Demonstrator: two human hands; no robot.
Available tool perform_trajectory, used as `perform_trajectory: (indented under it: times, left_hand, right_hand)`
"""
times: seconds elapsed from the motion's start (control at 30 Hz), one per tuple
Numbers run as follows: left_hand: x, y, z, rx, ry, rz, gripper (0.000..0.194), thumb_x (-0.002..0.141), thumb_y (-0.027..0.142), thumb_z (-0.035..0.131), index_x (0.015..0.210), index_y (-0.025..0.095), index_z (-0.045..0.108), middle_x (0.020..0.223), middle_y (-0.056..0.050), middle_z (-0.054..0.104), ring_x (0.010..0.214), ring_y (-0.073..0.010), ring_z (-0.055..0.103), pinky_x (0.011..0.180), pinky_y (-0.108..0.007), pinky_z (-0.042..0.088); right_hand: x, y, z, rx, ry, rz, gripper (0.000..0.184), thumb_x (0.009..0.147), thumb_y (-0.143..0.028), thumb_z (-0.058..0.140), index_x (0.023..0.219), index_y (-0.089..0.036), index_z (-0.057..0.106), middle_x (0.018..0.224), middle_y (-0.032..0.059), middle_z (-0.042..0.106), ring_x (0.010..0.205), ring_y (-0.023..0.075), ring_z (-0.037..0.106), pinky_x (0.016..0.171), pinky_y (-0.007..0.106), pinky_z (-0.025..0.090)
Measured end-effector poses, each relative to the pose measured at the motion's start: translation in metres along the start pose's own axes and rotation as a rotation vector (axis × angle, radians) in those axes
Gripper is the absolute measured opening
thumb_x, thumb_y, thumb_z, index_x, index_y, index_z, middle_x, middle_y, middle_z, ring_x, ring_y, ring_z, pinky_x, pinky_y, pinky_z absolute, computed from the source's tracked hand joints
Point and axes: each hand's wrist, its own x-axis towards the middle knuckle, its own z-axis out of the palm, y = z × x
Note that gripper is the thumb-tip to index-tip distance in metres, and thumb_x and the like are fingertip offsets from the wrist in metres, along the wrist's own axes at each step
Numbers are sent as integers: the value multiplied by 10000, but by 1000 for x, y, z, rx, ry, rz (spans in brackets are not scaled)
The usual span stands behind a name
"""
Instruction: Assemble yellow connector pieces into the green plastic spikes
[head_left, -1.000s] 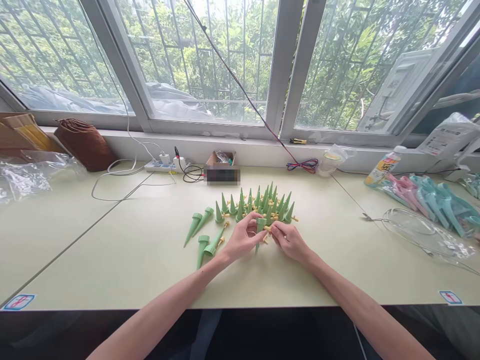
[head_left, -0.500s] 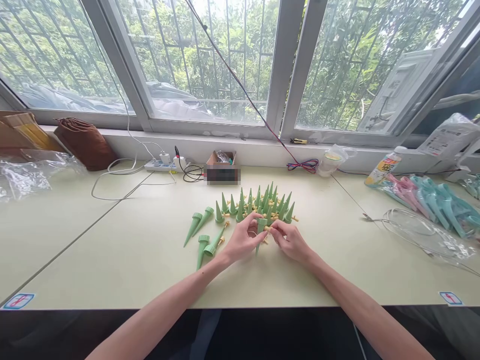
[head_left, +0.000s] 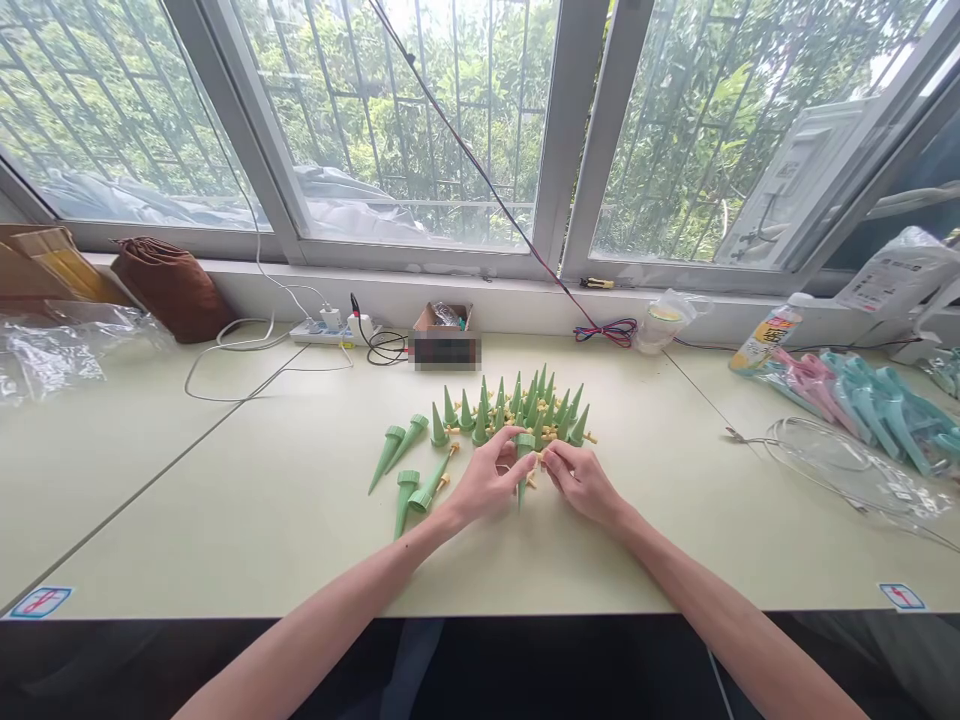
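My left hand (head_left: pixel 489 480) is closed around a green plastic plant watering spike (head_left: pixel 523 486), held with its point down and its cap up. My right hand (head_left: pixel 581 482) pinches a small yellow valve (head_left: pixel 539 457) at the side of the spike's cap. How far the valve sits in the cap is hidden by the fingers. Behind both hands stands a cluster of green spikes (head_left: pixel 481 425), points up, with yellow valves at their bases. Left of my left hand lie several loose spikes (head_left: pixel 406 487), one beside a yellow valve (head_left: pixel 442 482).
A small open box (head_left: pixel 444 318) stands at the back by a power strip (head_left: pixel 328 330) and cables. On the right lie a spray can (head_left: pixel 771 335), bagged pink and teal plastic pieces (head_left: pixel 874 405) and a coiled white cable (head_left: pixel 817 460). A brown bundle (head_left: pixel 171 290) sits back left.
The held spike has shifted slightly to the right, and the fingers of both hands have moved a little around the yellow valve. The other spikes stay where they were.
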Motion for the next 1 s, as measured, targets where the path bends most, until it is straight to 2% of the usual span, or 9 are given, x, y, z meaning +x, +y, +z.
perform_trajectory:
  times: [0.17, 0.27, 0.37, 0.57, 0.73, 0.83, 1.0]
  left_hand:
    - [0, 2, -1, 45, 26, 38, 398, 981, 408, 432, 1325, 212, 479, 677, 33, 535, 571, -122, 550, 592, -247, 505]
    - [-1, 3, -2, 146, 9, 131, 381, 942, 302, 487, 1311, 213, 517, 734, 15, 584, 627, -125, 579, 655, -254, 521]
    - [-3, 2, 0, 258, -23, 203, 384, 887, 261, 566, 1267, 211, 559, 789, -7, 637, 657, -138, 607, 646, -254, 517]
    - [-2, -2, 3, 287, -2, 149, 244, 967, 322, 490, 1121, 182, 619, 819, -46, 727, 655, -159, 658, 623, -268, 515]
    - [1, 0, -4, 410, 149, 176, 261, 945, 391, 529, 853, 169, 633, 649, -14, 618, 567, -136, 527, 559, -260, 434]
    - [2, 1, -8, 499, 215, 170, 319, 926, 398, 537, 692, 180, 535, 588, 10, 514, 537, -119, 430, 538, -254, 373]
    - [2, -2, -8, 576, 281, 161, 378, 900, 379, 542, 613, 197, 376, 556, 41, 392, 514, -107, 347, 517, -250, 295]
  right_hand:
    - [0, -2, 1, 35, 61, 40, 450, 1022, -505, 367, 689, -213, 443, 513, -39, 446, 447, 109, 380, 464, 252, 341]
    - [0, -1, 1, 54, 93, 47, 465, 1022, -519, 361, 674, -218, 431, 499, -36, 449, 438, 113, 391, 461, 255, 349]
    - [0, 1, 1, 64, 100, 45, 479, 1023, -522, 358, 664, -215, 439, 493, -36, 444, 430, 112, 387, 455, 257, 339]
    - [2, 2, 1, -11, 115, 26, 531, 1016, -528, 372, 611, -197, 463, 521, -17, 465, 471, 116, 412, 487, 260, 339]
    - [3, 2, 0, -55, 184, 40, 560, 1013, -536, 367, 575, -197, 448, 495, -20, 442, 457, 114, 390, 490, 261, 329]
    - [3, 3, 0, -60, 184, 41, 554, 1013, -532, 369, 583, -196, 468, 495, -23, 431, 451, 113, 375, 485, 261, 318]
    - [2, 4, 1, -68, 166, 36, 547, 1010, -537, 378, 598, -195, 490, 494, -29, 415, 454, 113, 364, 491, 261, 317]
